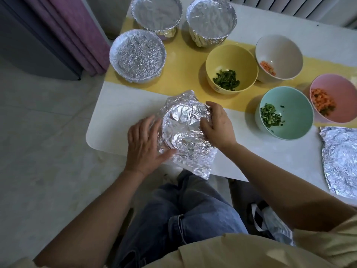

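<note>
We were partway through covering bowls with foil. Three foil-covered bowls [138, 56] [156, 13] [211, 19] stood finished at 11 to 12 o'clock from our hands. The half-wrapped bowl [185, 130] sat near the table [119, 105] edge closest to us, its foil draped over the top but loose and flaring at 12 and 5 o'clock.

Our left hand [144, 141] lay at its 9 o'clock side, fingers fairly straight and pressing the foil flat against the wall. Our right hand [217, 125] was at 3 o'clock, fingers curled round the rim and the thumb on the top sheet.

By our reckoning, this one needed its edges crimped down. Uncovered at 1 to 3 o'clock were the yellow bowl [228, 55], grey bowl [280, 49], teal bowl [295, 109] and pink bowl [340, 88]. Each held chopped vegetables. One spare foil sheet [342, 159] lay at 4 o'clock.
</note>
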`<state>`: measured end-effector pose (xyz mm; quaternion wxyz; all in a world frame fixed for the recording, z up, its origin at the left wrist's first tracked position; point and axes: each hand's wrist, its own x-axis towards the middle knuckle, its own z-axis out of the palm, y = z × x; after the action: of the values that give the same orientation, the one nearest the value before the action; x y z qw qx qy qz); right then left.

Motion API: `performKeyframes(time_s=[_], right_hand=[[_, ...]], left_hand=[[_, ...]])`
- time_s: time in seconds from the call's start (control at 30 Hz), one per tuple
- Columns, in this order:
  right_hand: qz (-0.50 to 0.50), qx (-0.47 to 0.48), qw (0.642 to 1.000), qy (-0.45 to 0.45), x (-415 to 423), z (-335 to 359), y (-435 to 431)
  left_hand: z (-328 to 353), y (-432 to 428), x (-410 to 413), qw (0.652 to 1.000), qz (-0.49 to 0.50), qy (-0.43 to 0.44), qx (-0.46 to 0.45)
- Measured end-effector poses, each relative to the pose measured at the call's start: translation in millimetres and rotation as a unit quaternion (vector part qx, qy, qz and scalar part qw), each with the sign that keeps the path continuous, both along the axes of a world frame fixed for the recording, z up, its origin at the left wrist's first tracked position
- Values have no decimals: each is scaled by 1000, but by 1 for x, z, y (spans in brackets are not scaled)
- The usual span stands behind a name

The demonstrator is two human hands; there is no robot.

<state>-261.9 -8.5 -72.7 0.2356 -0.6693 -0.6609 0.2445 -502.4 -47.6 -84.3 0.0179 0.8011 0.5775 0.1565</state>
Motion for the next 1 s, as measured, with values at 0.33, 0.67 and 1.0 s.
performKeyframes(time_s=[0.33,0.67,1.0], right_hand=[[-137,-11,990,9,-17,2,-46],[80,51,992,-85,-30,5,-29],[58,56,993,-85,-32,-4,-32]], left_hand=[[9,5,12,878,353,-270,-175],[8,1,40,844,400,-332,-136],[-12,14,28,845,343,-389,-132]])
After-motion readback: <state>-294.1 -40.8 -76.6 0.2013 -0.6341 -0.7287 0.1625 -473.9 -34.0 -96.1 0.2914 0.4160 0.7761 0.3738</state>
